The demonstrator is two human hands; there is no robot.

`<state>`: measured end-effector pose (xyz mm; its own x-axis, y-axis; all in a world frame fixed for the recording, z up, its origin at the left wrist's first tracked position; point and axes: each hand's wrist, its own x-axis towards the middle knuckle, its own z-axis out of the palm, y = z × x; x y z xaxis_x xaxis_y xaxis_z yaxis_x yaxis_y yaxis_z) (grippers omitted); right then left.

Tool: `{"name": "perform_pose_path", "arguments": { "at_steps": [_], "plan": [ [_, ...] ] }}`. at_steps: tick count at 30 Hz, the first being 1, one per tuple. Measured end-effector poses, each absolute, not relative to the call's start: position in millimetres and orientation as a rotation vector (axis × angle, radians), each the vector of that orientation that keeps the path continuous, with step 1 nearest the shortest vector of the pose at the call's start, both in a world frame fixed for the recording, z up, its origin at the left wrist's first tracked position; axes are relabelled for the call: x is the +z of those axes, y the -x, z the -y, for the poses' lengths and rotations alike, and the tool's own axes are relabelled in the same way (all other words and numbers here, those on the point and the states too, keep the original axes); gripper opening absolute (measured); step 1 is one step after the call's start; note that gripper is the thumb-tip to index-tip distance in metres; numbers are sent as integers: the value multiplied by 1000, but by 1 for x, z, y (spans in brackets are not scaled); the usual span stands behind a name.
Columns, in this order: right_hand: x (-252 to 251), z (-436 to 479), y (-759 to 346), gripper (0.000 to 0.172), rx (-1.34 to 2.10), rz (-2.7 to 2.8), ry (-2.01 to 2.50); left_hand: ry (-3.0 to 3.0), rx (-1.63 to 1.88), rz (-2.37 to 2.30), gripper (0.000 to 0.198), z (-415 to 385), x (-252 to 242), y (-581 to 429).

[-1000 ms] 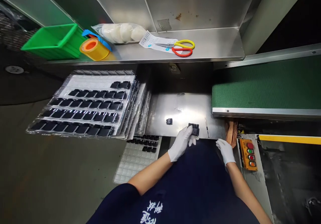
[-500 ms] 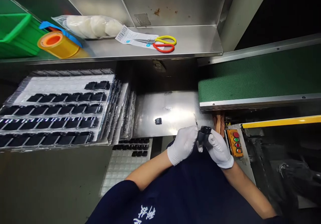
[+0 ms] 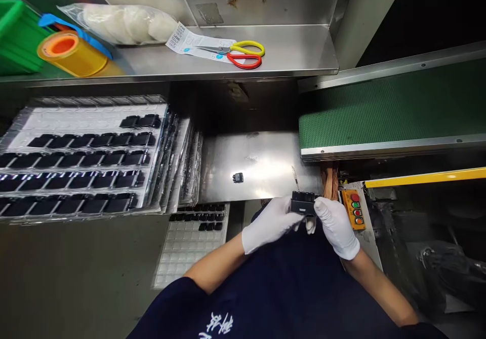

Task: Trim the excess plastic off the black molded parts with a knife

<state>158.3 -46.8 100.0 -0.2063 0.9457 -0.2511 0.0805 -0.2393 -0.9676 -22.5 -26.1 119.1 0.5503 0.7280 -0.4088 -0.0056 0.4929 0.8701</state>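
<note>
1. Two white-gloved hands right in the middle of the action: the left hand [image 3: 270,223] and the right hand [image 3: 336,227] are pressed in together, pinching a black part [image 3: 302,203] between them, fingers on its two ends.
2. There's that black part, up against the near edge of a steel plate [image 3: 258,164], right in front of the person's chest.
3. Out on the plate, a slim metal tool [image 3: 294,178] lies just far of the grip, and further left sits a small black part [image 3: 238,178], alone on the shiny steel.
4. Over to the left, a stack of trays [image 3: 87,161] packed with rows of black parts, and near them a clear tray [image 3: 190,242] holding more.
5. To the right, a green conveyor [image 3: 379,111] runs along, with a control box [image 3: 354,209] showing red and green buttons just beside the right hand.
6. Up on the far shelf [image 3: 288,50]: scissors [image 3: 243,50] resting on a paper sheet [image 3: 193,42], a bag of white pads [image 3: 125,23], a tape roll [image 3: 72,52] and a green bin [image 3: 18,40].
</note>
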Motion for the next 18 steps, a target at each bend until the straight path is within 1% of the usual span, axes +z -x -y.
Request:
{"name": "perform_pose_path", "arguments": {
  "at_steps": [2,4,8,12,14,18],
  "plan": [
    [107,47,-157,54,1531,1302,1298,-872,530,-810,26,30,114,23],
    [113,47,-156,49,1550,1351,1257,-791,559,-724,37,34,106,24],
    [120,49,-154,38,1537,1472,1270,-633,645,-676,35,43,90,23],
    [125,51,-151,33,1449,1551,1273,-468,684,-531,42,46,82,18],
    [129,50,-149,31,1419,1589,1255,-394,696,-450,43,46,79,16],
    [136,49,-146,31,1499,1591,1245,-331,712,-378,44,46,76,14]
  ]
}}
